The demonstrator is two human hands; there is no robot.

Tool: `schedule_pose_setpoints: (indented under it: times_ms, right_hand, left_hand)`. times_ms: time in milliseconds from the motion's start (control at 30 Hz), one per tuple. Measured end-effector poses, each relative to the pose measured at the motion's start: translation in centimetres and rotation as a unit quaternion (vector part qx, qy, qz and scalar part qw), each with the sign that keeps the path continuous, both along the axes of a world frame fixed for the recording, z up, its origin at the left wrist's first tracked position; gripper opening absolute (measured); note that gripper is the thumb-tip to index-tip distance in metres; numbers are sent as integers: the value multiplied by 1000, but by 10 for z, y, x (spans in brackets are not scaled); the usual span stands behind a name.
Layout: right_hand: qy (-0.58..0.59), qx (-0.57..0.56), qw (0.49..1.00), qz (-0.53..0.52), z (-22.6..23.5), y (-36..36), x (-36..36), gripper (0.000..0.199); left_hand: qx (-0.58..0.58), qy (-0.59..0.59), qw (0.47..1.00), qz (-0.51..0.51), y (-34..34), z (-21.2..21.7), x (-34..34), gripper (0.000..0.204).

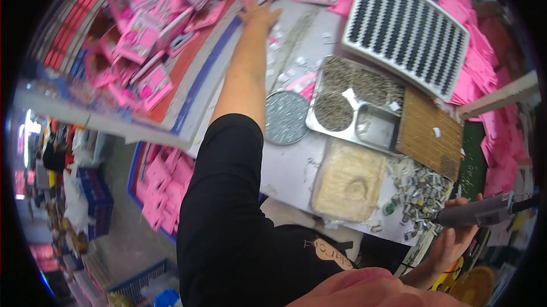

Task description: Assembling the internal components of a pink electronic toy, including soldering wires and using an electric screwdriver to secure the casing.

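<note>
My left arm reaches far across the table, and my left hand (259,15) has its fingers spread at the edge of a heap of pink plastic parts (142,33). Whether the fingertips touch a part I cannot tell. At the lower right my right hand (456,241) is closed round a grey electric screwdriver (476,211) with a dark cord, held almost level. Beside it lies a pile of small metal parts (424,193). A metal tray (379,125) of screws and a round dish (286,118) of tiny silvery pieces stand between my arms.
A white tray (404,31) of black and white rows stands at the far right, beside more pink pieces (473,50). A brown board (430,130) overlaps the screw tray. Nearer me lies a plastic-wrapped yellowish block (348,180). A blue crate (134,176) holds pink parts below the table's left edge.
</note>
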State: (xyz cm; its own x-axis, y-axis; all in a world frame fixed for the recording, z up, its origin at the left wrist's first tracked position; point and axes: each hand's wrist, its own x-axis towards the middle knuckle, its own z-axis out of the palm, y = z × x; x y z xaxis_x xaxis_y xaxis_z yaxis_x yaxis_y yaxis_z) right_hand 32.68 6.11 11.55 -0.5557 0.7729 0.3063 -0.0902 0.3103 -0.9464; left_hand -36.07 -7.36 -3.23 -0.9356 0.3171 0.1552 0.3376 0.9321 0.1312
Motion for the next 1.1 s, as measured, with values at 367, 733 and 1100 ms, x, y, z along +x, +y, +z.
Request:
schedule_pose_setpoints:
  times_ms: [367, 733, 1100]
  right_hand:
    - [39, 14, 999, 8, -5, 29, 11, 89]
    - [99, 254, 962, 22, -44, 3, -65, 53]
    - [66, -361, 877, 310, -121, -48, -108, 66]
  left_hand:
    - [-66, 213, 971, -86, -62, 18, -10, 70]
    - [399, 89, 892, -190, -143, 85, 133, 38]
    - [665, -465, 570, -127, -119, 57, 472, 46]
